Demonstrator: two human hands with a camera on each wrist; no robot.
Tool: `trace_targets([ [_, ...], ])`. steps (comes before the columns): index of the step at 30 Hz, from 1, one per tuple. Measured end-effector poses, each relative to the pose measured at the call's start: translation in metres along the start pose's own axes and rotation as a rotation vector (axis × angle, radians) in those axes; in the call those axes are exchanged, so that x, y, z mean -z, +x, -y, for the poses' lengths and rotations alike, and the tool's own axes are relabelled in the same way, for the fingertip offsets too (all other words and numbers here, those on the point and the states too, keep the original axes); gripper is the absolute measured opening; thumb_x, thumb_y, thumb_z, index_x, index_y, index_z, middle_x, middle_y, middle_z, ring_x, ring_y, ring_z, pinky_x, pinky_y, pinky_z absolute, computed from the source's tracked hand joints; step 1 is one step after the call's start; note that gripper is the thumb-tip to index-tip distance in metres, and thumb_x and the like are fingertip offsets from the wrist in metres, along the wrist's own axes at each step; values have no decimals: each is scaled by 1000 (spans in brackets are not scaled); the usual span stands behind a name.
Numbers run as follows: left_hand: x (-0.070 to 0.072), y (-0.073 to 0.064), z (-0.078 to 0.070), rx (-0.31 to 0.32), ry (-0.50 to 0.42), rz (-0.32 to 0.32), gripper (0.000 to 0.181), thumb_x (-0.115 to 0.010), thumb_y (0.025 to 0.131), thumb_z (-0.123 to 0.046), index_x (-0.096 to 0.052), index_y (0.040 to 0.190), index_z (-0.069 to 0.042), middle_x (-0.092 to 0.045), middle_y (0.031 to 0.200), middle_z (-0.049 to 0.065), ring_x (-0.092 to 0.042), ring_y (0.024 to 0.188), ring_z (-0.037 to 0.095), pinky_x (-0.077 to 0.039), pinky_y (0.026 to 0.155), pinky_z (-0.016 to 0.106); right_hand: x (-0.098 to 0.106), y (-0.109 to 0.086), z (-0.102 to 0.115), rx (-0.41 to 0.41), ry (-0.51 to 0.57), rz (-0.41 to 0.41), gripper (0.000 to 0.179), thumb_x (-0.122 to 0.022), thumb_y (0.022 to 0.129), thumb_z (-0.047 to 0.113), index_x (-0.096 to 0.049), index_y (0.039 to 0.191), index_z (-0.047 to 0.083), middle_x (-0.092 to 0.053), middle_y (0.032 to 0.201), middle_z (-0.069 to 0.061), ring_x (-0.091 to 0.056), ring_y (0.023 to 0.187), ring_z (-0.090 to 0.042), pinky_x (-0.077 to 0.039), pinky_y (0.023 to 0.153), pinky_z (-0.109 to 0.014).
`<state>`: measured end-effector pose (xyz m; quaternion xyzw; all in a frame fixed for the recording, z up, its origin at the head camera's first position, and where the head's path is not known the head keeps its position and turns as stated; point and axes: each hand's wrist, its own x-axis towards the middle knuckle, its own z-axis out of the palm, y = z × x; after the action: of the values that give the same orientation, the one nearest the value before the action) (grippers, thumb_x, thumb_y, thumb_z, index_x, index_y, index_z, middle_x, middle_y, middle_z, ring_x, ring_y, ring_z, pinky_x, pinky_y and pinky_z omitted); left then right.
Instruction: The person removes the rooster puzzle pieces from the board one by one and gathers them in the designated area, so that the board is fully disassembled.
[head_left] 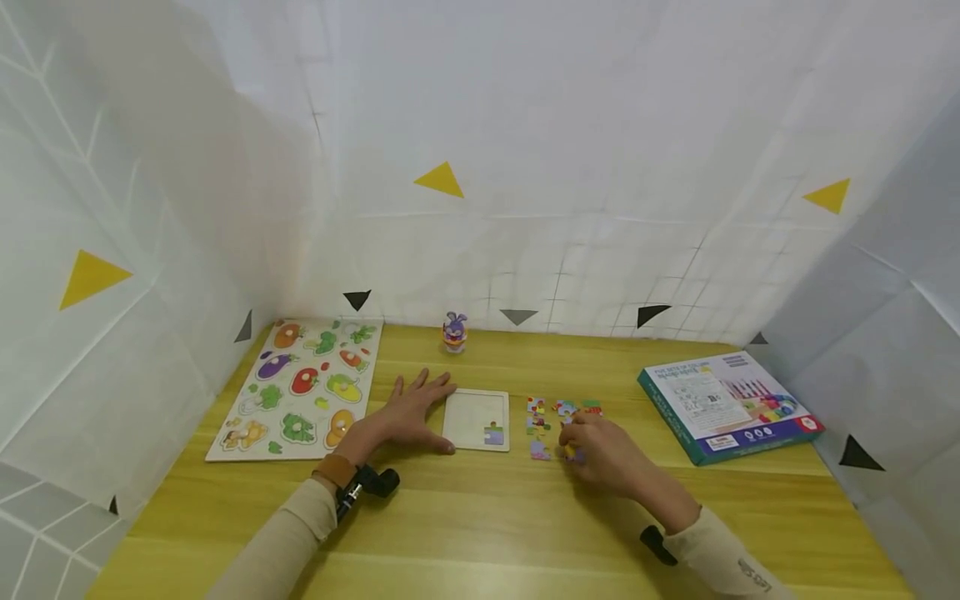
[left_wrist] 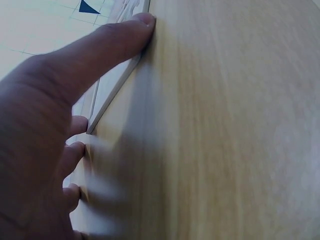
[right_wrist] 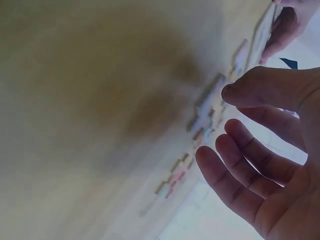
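My left hand lies with fingers spread beside a small wooden puzzle tray, its thumb at the tray's near left corner. Inside the tray, a joined green-and-lilac patch of puzzle fills the lower right corner. My right hand reaches over loose jigsaw pieces to the right of the tray. Thumb and index tip come down right at a yellow-and-purple jigsaw piece; the other fingers are loosely bent and hold nothing. A lilac piece lies just left of that hand.
More jigsaw pieces lie behind the right hand. A vegetable peg board is at the left, a purple rabbit figure stands at the back, and a flat boxed set lies at the right. White sheeting surrounds the wooden table.
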<state>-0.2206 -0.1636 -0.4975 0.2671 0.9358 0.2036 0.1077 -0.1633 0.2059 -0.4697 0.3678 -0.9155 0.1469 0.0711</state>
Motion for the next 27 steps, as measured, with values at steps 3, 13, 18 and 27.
trace_targets([
  [3,1,0,0,-1,-3,-2,109,-77,71,-69,-32,159,-21,-17,166,3,-1,151,37,6,113,68,7,4,3,-28,3,5,25,-82,71,2,-72,93,8,-63,92,-4,-59,82,-20,-53,66,-37],
  [13,3,0,0,-12,-19,-12,109,-79,71,-67,-34,158,-19,-18,166,5,-3,151,39,5,112,70,5,38,20,-23,111,27,25,-81,78,7,-72,102,5,-67,100,-8,-64,89,-25,-53,74,-40],
  [18,2,0,-1,-11,-21,-9,108,-79,71,-68,-34,158,-20,-18,166,5,-3,151,38,5,111,71,-5,55,27,2,97,61,28,-78,77,5,-71,105,5,-67,101,-8,-64,89,-24,-54,73,-40],
  [27,2,-1,-2,-8,-15,-8,108,-79,72,-67,-34,158,-19,-18,166,5,-3,151,38,4,112,70,-21,83,42,29,98,81,29,-79,76,7,-72,105,6,-69,100,-7,-66,91,-24,-55,77,-40],
])
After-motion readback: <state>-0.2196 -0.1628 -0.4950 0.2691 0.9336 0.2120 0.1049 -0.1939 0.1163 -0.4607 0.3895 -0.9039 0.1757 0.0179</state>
